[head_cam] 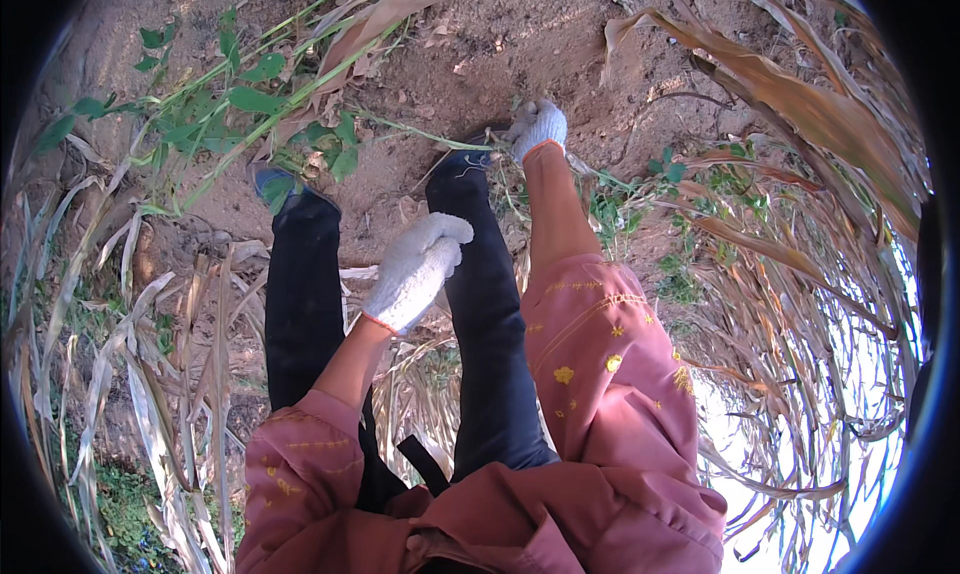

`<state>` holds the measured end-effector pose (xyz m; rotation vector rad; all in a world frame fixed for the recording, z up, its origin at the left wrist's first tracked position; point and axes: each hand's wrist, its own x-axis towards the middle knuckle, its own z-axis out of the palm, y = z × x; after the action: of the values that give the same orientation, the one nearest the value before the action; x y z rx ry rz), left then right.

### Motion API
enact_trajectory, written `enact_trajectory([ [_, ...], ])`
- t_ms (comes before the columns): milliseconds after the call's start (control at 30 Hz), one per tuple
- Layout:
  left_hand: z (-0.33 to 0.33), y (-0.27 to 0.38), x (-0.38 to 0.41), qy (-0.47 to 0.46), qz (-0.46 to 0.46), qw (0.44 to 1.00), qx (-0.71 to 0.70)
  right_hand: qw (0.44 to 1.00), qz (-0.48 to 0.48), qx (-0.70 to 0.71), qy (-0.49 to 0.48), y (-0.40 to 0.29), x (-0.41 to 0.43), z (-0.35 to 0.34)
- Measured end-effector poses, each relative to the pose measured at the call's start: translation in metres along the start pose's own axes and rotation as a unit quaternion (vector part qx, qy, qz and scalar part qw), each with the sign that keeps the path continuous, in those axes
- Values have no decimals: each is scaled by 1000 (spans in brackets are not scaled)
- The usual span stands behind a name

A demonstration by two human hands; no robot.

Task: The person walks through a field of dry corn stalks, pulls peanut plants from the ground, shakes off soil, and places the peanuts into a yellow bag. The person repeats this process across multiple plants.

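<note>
My right hand [538, 129], in a white knitted glove with an orange cuff edge, is low over the soil beside my right shoe. Its fingers are closed around a thin green plant stem [427, 133], which runs off to the left. Pale, thread-like roots [472, 161] show beside the hand, against my dark trouser leg. My left hand [420, 270], gloved the same way, hovers between my legs with its fingers curled in. Nothing shows in it, though its palm side is hidden.
Leafy green stems [225, 116] lean across the upper left. Dry maize stalks and leaves stand on both sides, one broad brown leaf [810, 93] arching in at upper right. Bare brown soil [487, 56] lies ahead. Low green weeds [619, 206] grow right of my right forearm.
</note>
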<state>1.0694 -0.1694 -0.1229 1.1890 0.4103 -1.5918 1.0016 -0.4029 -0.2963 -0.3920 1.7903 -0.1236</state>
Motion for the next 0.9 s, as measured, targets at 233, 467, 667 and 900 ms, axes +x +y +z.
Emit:
enact_trajectory([
  [233, 22, 16, 22, 53, 15, 976, 210, 999, -16, -38, -23, -13, -69, -1],
  [467, 19, 44, 12, -63, -113, 985, 115, 962, -115, -243, -54, 3, -177, -18],
  [667, 5, 39, 15, 42, -21, 999, -11, 399, -438, -760, 267, -89, -130, -80],
  [900, -5, 20, 17, 150, 61, 987, 22, 748, -165, -634, -106, 6, -114, 101],
])
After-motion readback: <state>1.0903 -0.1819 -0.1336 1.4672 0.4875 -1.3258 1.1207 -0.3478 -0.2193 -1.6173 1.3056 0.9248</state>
